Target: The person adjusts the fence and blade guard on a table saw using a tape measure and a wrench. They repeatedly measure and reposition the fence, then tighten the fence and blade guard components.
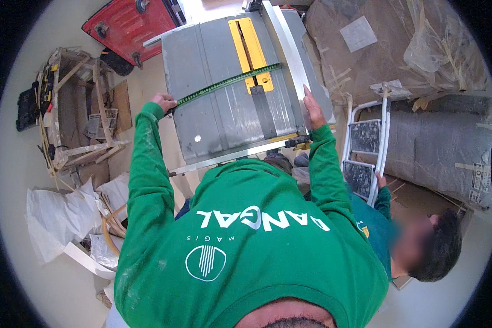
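A grey table saw (187,60) stands before me, with a yellow throat plate (240,38) set round its blade slot. My left hand (163,103) is closed on a tape measure at the table's left edge; its case is mostly hidden by my fingers. The green tape blade (218,86) runs out to the right across the tabletop and over the throat plate, its end close to the metal rip fence (287,46). On the fence's near part rests my right hand (315,111), fingers stretched out along it, holding nothing.
A co-worker (374,229) at right has a hand on a white stepladder (386,126). Plastic-covered bulky items (437,147) stand beyond it. At left are a wooden frame (101,109), white sacks (65,218) and a red wheeled case (128,27). A front rail (229,154) edges the saw.
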Action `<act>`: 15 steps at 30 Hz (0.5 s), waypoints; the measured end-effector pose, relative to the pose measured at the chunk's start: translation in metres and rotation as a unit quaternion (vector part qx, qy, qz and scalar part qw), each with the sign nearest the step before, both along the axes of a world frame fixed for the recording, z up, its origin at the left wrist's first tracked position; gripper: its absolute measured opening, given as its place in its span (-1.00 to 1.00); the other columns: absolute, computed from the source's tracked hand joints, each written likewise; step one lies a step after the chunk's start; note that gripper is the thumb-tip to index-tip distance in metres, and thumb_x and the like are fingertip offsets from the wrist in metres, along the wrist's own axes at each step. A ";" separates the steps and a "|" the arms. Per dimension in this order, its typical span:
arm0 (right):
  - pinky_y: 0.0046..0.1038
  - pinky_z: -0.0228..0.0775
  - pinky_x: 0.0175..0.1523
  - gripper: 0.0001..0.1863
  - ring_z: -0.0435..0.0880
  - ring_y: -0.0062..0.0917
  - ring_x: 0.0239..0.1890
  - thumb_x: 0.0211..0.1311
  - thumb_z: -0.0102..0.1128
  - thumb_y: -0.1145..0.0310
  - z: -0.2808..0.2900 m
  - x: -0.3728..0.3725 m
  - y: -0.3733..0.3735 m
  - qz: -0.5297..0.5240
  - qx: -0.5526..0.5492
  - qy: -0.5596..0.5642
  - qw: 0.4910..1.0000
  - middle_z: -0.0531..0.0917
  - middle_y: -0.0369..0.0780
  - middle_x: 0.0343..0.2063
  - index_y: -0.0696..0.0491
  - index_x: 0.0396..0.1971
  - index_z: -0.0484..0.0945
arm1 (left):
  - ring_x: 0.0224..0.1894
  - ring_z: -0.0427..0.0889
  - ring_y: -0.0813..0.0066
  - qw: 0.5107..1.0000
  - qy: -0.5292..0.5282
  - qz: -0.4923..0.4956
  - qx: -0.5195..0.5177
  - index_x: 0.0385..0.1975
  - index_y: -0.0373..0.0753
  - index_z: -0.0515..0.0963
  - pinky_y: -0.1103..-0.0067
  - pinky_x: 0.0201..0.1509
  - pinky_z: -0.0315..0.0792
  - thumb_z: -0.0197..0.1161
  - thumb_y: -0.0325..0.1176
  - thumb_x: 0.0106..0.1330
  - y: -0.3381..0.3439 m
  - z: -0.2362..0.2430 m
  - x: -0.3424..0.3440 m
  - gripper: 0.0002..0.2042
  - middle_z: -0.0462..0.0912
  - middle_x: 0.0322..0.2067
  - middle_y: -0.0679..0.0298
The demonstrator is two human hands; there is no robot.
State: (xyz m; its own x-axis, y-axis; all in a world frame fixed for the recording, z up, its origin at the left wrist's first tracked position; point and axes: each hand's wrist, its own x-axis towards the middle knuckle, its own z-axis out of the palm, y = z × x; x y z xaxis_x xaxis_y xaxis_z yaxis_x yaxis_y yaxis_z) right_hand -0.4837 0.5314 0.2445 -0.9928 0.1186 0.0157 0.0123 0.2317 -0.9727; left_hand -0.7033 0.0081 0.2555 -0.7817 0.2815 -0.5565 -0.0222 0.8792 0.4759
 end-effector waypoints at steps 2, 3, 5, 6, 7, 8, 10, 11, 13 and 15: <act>-0.38 -0.18 0.55 -0.26 0.05 -0.31 0.53 0.55 -0.19 -0.01 -0.002 -0.002 0.003 -0.004 -0.077 -0.020 0.997 0.18 0.02 0.44 0.31 0.43 0.09 | -0.26 0.63 0.35 1.000 -0.010 -0.008 -0.002 -0.18 -0.24 0.70 0.40 -0.11 0.49 0.35 -0.08 0.23 0.000 -0.001 -0.001 -0.65 0.68 -0.38 0.20; -0.38 -0.18 0.55 -0.25 0.03 -0.31 0.53 0.54 -0.18 -0.01 -0.001 -0.003 0.005 0.003 -0.095 -0.022 0.995 0.18 0.02 0.45 0.31 0.43 0.07 | -0.20 0.66 0.28 1.000 -0.004 -0.012 -0.017 -0.16 -0.22 0.71 0.39 -0.04 0.50 0.35 -0.08 0.23 0.000 -0.002 -0.001 -0.65 0.71 -0.32 0.14; -0.39 -0.18 0.55 -0.25 0.02 -0.31 0.54 0.54 -0.19 -0.01 0.004 -0.005 0.005 -0.016 -0.192 -0.023 0.981 0.16 0.02 0.45 0.31 0.44 0.05 | -0.22 0.66 0.29 0.999 0.015 -0.010 -0.028 -0.17 -0.22 0.71 0.40 -0.07 0.50 0.35 -0.08 0.23 -0.001 -0.003 0.000 -0.65 0.71 -0.33 0.15; -0.39 -0.17 0.55 -0.25 0.02 -0.31 0.54 0.55 -0.21 -0.02 0.006 -0.007 0.002 -0.042 -0.270 -0.020 0.962 0.15 0.02 0.45 0.31 0.44 0.04 | -0.30 0.62 0.37 0.999 0.025 -0.006 -0.024 -0.21 -0.24 0.71 0.42 -0.16 0.48 0.35 -0.09 0.23 -0.001 -0.003 0.000 -0.66 0.68 -0.40 0.21; -0.42 -0.16 0.54 -0.25 0.05 -0.34 0.53 0.55 -0.23 -0.01 0.010 -0.006 0.001 -0.073 -0.287 -0.026 0.955 0.16 0.01 0.45 0.31 0.44 0.04 | -0.38 0.58 0.46 0.999 0.036 -0.003 -0.020 -0.24 -0.26 0.70 0.44 -0.25 0.46 0.34 -0.09 0.24 -0.002 -0.003 0.002 -0.67 0.65 -0.47 0.27; -0.42 -0.16 0.54 -0.25 0.06 -0.34 0.52 0.56 -0.24 -0.01 0.011 -0.007 -0.005 -0.047 -0.231 -0.017 0.972 0.17 0.01 0.45 0.31 0.44 0.04 | -0.39 0.57 0.46 0.999 0.028 -0.003 -0.020 -0.24 -0.26 0.70 0.44 -0.25 0.46 0.34 -0.09 0.24 -0.002 -0.002 0.003 -0.67 0.65 -0.47 0.27; -0.42 -0.15 0.54 -0.26 0.08 -0.35 0.52 0.56 -0.26 -0.01 0.013 -0.005 -0.012 0.002 -0.112 0.006 0.994 0.17 0.01 0.45 0.31 0.44 0.04 | -0.40 0.57 0.46 1.000 0.009 -0.006 -0.018 -0.24 -0.26 0.71 0.45 -0.26 0.46 0.34 -0.10 0.24 -0.003 -0.002 0.005 -0.68 0.65 -0.48 0.26; -0.42 -0.16 0.54 -0.28 0.11 -0.33 0.51 0.57 -0.28 0.01 0.012 -0.007 -0.011 -0.023 -0.026 -0.015 0.999 0.21 0.01 0.43 0.31 0.43 0.09 | -0.40 0.57 0.46 1.000 -0.003 0.004 -0.002 -0.24 -0.26 0.71 0.45 -0.26 0.46 0.34 -0.10 0.25 -0.003 -0.003 0.005 -0.68 0.65 -0.48 0.26; -0.42 -0.16 0.54 -0.29 0.12 -0.33 0.50 0.56 -0.27 0.00 0.012 -0.004 -0.009 0.004 0.047 0.040 0.998 0.24 0.01 0.42 0.31 0.41 0.13 | -0.40 0.58 0.46 0.999 -0.018 0.025 0.022 -0.25 -0.25 0.71 0.44 -0.26 0.46 0.34 -0.10 0.25 -0.003 -0.002 0.006 -0.68 0.65 -0.48 0.26; -0.41 -0.17 0.54 -0.28 0.13 -0.33 0.50 0.56 -0.26 -0.01 0.012 -0.002 -0.006 0.003 0.012 0.036 0.999 0.26 0.00 0.41 0.31 0.40 0.15 | -0.41 0.57 0.46 1.000 -0.006 0.022 0.013 -0.25 -0.25 0.71 0.44 -0.27 0.46 0.34 -0.10 0.25 -0.003 -0.002 0.006 -0.69 0.64 -0.49 0.27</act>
State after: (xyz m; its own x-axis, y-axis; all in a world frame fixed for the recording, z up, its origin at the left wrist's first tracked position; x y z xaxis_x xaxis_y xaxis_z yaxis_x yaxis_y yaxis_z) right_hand -0.4862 0.5258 0.2565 -0.9897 0.1111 0.0897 -0.0587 0.2558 -0.9650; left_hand -0.6976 0.0051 0.2538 -0.7871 0.2618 -0.5585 -0.0656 0.8648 0.4978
